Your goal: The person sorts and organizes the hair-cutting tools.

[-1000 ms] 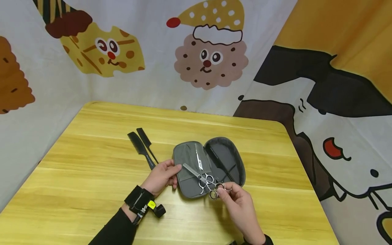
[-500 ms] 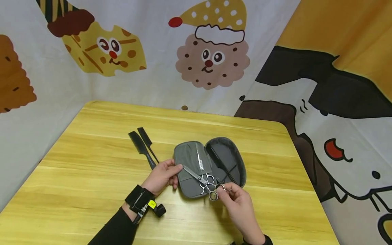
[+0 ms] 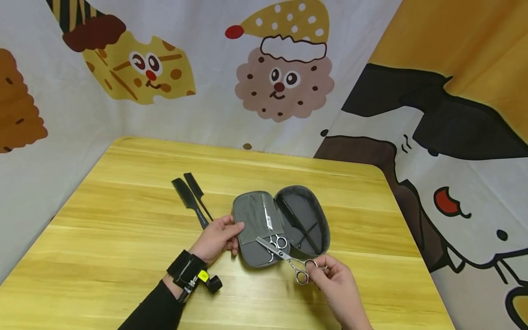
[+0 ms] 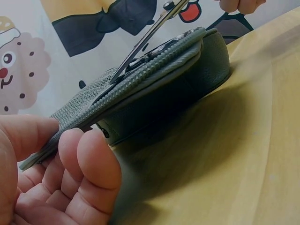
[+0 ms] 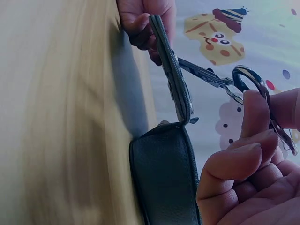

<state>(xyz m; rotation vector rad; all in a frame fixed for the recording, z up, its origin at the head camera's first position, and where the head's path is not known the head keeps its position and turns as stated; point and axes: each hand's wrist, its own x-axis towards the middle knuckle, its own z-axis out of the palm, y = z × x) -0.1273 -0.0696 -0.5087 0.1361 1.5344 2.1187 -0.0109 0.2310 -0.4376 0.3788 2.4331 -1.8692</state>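
A grey zip case [image 3: 250, 211] lies opened out in the head view. My left hand [image 3: 217, 237] pinches the outer edge of its left flap, thumb on top, and in the left wrist view the flap [image 4: 136, 86] is tilted up off the table. My right hand [image 3: 340, 286] holds a pair of silver hairdressing scissors [image 3: 284, 255] by a finger ring; their blades point left over the flap's lower part. Tucked in the flap's pocket is a second pair of scissors [image 3: 268, 221], its rings partly overlapped by the held pair. A black comb [image 3: 294, 220] rests in the deep right half.
Left of the case, a wide black comb [image 3: 185, 192] and a thin-tailed black comb [image 3: 194, 185] lie side by side on the wooden table [image 3: 123, 192]. A printed cartoon curtain [image 3: 214, 119] hangs behind the table and along both sides.
My right hand has drawn the scissors right and toward me, so their tips have left the spot near my left thumb. My left hand keeps its pinch on the flap.
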